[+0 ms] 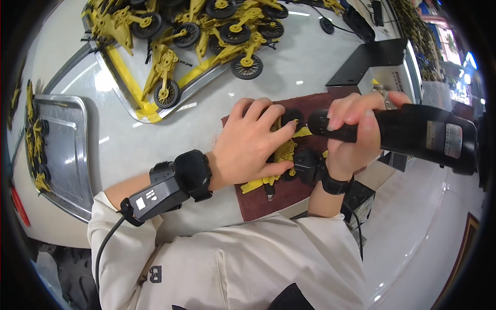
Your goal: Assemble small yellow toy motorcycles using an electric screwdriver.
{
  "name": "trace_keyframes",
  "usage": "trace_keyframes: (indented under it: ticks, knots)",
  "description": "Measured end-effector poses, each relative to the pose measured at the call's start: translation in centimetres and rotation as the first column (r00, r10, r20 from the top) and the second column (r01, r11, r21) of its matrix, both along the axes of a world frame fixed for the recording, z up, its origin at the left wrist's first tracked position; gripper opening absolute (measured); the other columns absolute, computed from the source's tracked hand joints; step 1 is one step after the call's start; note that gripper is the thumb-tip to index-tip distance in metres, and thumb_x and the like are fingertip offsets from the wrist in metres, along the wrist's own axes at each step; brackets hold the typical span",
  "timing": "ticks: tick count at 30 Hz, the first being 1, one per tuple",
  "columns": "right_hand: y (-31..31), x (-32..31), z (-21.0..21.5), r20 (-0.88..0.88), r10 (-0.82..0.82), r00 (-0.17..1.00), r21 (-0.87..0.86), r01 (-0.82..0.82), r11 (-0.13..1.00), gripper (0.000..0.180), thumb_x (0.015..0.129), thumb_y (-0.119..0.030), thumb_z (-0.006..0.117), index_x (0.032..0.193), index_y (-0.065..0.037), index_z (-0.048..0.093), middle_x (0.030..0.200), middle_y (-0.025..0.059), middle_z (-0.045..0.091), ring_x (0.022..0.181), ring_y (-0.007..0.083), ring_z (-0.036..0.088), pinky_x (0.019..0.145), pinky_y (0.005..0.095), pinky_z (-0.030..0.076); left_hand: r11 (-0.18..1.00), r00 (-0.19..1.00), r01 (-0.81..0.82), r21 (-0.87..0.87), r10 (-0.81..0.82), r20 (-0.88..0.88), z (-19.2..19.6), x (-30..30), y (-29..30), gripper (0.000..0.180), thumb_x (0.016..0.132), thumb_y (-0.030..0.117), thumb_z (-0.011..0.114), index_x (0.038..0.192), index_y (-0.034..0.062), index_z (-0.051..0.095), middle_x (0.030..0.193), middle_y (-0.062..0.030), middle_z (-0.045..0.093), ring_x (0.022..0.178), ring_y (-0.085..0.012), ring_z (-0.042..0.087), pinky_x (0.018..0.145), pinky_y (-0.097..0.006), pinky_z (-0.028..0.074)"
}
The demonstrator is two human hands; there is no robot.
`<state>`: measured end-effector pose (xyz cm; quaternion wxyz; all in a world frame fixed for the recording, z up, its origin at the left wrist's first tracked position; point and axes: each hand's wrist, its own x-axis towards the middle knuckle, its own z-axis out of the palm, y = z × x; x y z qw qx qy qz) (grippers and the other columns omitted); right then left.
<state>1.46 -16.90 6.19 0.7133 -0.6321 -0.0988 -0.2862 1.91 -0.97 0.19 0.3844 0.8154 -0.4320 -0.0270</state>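
A yellow toy motorcycle [283, 152] with black wheels lies on a dark red cloth [257, 205] in front of me. My left hand [252, 140] covers much of it, its fingers curled over the frame and holding it down. My right hand [356, 123] is closed around a black cordless electric screwdriver [421, 132], held sideways. The screwdriver's nose points left at the motorcycle, close to my left fingertips. Whether the bit touches a screw cannot be made out. Black devices are strapped to both wrists, and the right one hides part of the toy.
At the back, a metal tray [122, 77] with yellow edging is heaped with yellow toy motorcycles [206, 31]. A second metal tray [66, 119] at the left holds several more yellow parts. A bent black metal stand [361, 61] and a cabled black tool [357, 26] are at the back right.
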Motion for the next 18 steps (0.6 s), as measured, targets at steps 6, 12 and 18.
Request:
trace_keyframes:
  ticks: [6, 12, 18]
  knots:
    - [-1.4, -2.3, 6.1, 0.193, 0.143, 0.971, -0.34, -0.071, 0.938, 0.044, 0.091, -0.024, 0.045, 0.127, -0.004, 0.031, 0.073, 0.006, 0.048, 0.056, 0.018, 0.048, 0.056, 0.0353, 0.041, 0.991, 0.992, 0.0, 0.131, -0.016, 0.126, 0.5, -0.7, -0.4, 0.056, 0.072, 0.045, 0.063, 0.114, 0.0094, 0.054, 0.117, -0.0133, 0.047, 0.112, -0.0318, 0.043, 0.092, -0.048, 0.033]
    - [-7.4, -0.4, 9.3, 0.276, -0.592, 0.757, -0.114, 0.637, 0.762, 0.04, 0.082, -0.008, 0.056, 0.116, 0.004, 0.039, 0.059, 0.006, 0.049, 0.046, 0.0159, 0.049, 0.047, 0.0273, 0.043, 0.989, 0.986, 0.022, 0.143, -0.045, 0.162, 0.7, -0.5, 0.2, 0.07, 0.073, 0.057, 0.06, 0.118, 0.0052, 0.05, 0.117, -0.0148, 0.045, 0.114, -0.0327, 0.04, 0.095, -0.051, 0.03]
    - [-7.2, 1.3, 6.5, 0.199, -0.582, 0.789, -0.149, 0.611, 0.777, 0.05, 0.079, 0.0, 0.063, 0.122, 0.004, 0.038, 0.06, 0.0073, 0.054, 0.047, 0.0139, 0.052, 0.048, 0.0273, 0.043, 0.944, 0.979, 0.102, 0.314, -0.151, 0.138, 1.6, -1.2, 1.0, 0.1, 0.065, 0.073, 0.056, 0.133, 0.0018, 0.037, 0.131, -0.0208, 0.038, 0.126, -0.038, 0.031, 0.103, -0.058, 0.02]
